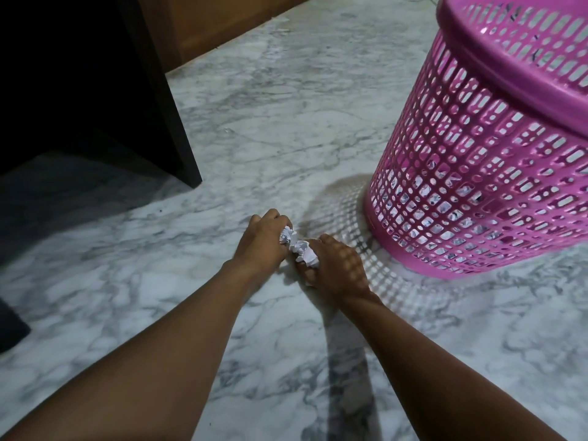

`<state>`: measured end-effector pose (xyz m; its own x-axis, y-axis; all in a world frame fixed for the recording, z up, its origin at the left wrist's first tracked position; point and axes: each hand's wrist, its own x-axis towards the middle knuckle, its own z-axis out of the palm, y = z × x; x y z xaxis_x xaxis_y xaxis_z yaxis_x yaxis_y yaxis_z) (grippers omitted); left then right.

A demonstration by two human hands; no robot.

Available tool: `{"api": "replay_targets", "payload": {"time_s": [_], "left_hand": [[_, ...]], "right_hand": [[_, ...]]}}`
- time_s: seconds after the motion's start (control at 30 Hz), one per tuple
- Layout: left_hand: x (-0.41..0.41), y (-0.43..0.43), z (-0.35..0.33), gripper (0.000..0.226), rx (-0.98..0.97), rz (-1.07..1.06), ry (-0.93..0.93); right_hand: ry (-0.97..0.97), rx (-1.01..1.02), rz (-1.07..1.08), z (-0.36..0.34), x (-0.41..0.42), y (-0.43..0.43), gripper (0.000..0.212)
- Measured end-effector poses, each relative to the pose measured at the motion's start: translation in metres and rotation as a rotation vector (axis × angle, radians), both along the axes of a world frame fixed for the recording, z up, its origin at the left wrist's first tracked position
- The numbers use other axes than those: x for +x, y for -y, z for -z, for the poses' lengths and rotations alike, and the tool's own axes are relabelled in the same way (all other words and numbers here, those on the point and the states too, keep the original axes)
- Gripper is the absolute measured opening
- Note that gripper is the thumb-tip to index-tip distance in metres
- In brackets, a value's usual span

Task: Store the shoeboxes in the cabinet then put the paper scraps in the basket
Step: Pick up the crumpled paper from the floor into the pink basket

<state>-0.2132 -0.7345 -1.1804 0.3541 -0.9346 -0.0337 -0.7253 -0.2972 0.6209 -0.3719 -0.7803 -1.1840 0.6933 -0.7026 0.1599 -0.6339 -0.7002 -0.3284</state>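
Both arms reach forward and down to the marble floor [261, 128], which is white with grey veining. The left hand [262, 241] is curled shut around a crumpled wad of white paper scraps [286, 240], with a bit of the wad peeking out past the knuckles. The right hand [337, 268] lies just beside it, fingers bent over a second crumpled wad [306, 256] that shows white between the two hands; this hand is closed on the paper and pressed low against the floor. The two wads touch or nearly touch, and the hands are almost knuckle to knuckle. To the right, near the right hand, stands a pink plastic basket [477, 173] with latticed walls and a thick solid rim, upright on the floor. Through the holes near its base, white crumpled paper [423, 202] is visible lying inside. Light passing through the lattice throws a dotted shadow pattern across the floor and over the back of the right hand. At the upper left a dark piece of furniture [95, 90] stands on the floor, and behind it runs a brown wooden panel [222, 17]. No shoeboxes are in view.
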Motion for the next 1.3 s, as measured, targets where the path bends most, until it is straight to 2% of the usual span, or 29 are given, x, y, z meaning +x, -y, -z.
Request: {"api": "replay_targets", "payload": {"time_s": [0.07,0.17,0.27,0.4,0.5,0.63,0.77,0.9,1.0,1.1,1.17,1.23,1.3], "left_hand": [[0.002,-0.001,-0.002,0.02,0.001,-0.029,-0.06],[0.003,-0.005,-0.008,0.013,-0.014,-0.1,-0.185],[0.001,-0.011,-0.021,0.011,-0.008,-0.148,-0.272],[-0.011,-0.015,-0.052,0.012,-0.064,-0.153,-0.33],[-0.02,-0.012,-0.085,0.009,-0.114,-0.167,-0.369],[-0.029,-0.005,-0.14,0.009,-0.238,-0.205,-0.393],[-0.043,0.007,-0.211,0.013,-0.406,-0.271,-0.434],[-0.073,0.031,-0.288,0.012,-0.61,-0.276,-0.461],[-0.108,0.061,-0.334,0.01,-0.717,-0.232,-0.489],[-0.148,0.099,-0.351,0.006,-0.662,-0.102,-0.529],[-0.174,0.123,-0.346,0.004,-0.559,-0.01,-0.436],[-0.191,0.143,-0.333,0.01,-0.375,0.081,-0.287],[-0.196,0.153,-0.321,0.01,-0.059,0.208,-0.126]], "right_hand": [[-0.007,0.056,0.025,-0.005,-0.005,-0.001,0.05],[0.089,0.068,0.188,-0.012,-0.01,-0.002,0.029],[0.184,0.108,0.302,-0.03,-0.016,-0.006,0.032],[0.308,0.24,0.336,-0.065,-0.02,-0.009,0.029],[0.474,0.277,0.271,-0.094,-0.018,-0.008,0.019],[0.531,0.102,0.213,-0.16,-0.011,-0.002,0.031],[0.59,0.057,0.134,-0.251,-0.01,0.01,0.034],[0.655,-0.056,0.133,-0.341,-0.04,0.03,0.035],[0.663,-0.071,0.193,-0.372,-0.081,0.058,0.031],[0.708,-0.045,0.331,-0.372,-0.124,0.092,0.035],[0.746,-0.024,0.435,-0.366,-0.147,0.111,0.038],[0.774,0.008,0.492,-0.358,-0.163,0.127,0.037],[0.779,0.044,0.529,-0.35,-0.176,0.138,0.034]]}}
